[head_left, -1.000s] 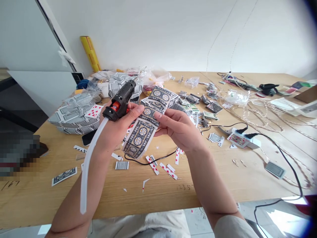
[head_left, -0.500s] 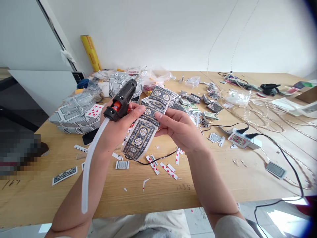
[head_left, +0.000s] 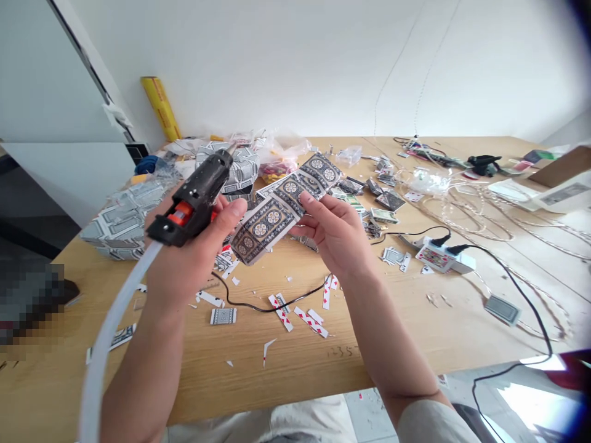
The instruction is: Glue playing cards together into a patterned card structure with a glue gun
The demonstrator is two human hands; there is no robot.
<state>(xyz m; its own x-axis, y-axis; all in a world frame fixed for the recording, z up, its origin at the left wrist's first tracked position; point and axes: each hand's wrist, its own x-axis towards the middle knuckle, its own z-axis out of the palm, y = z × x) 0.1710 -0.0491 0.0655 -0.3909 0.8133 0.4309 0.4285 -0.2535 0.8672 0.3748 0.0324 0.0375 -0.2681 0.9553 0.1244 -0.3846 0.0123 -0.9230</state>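
My left hand [head_left: 194, 258] is closed around a black glue gun [head_left: 203, 187], its nozzle pointing up and away. A long white glue stick [head_left: 111, 332] bends down from the gun's rear end. Between the thumb and fingers of my right hand [head_left: 339, 231] is a strip of joined playing cards [head_left: 265, 224], held above the table. The strip has dark, flower-patterned backs and slants from lower left to upper right. My left thumb is close to its left part; whether they touch I cannot tell.
Card-covered grey shapes [head_left: 115, 224] stand at the left. Card scraps [head_left: 281, 312] and a single card [head_left: 223, 316] lie on the wooden table [head_left: 295, 369]. At the right are a power strip [head_left: 443, 255] with black plugs and coiled cords [head_left: 480, 227]. A yellow roll [head_left: 161, 109] leans against the wall.
My left hand with the glue gun has moved left and slightly down, off the card strip. In my right hand the strip has turned to lie flatter, its far end swinging right.
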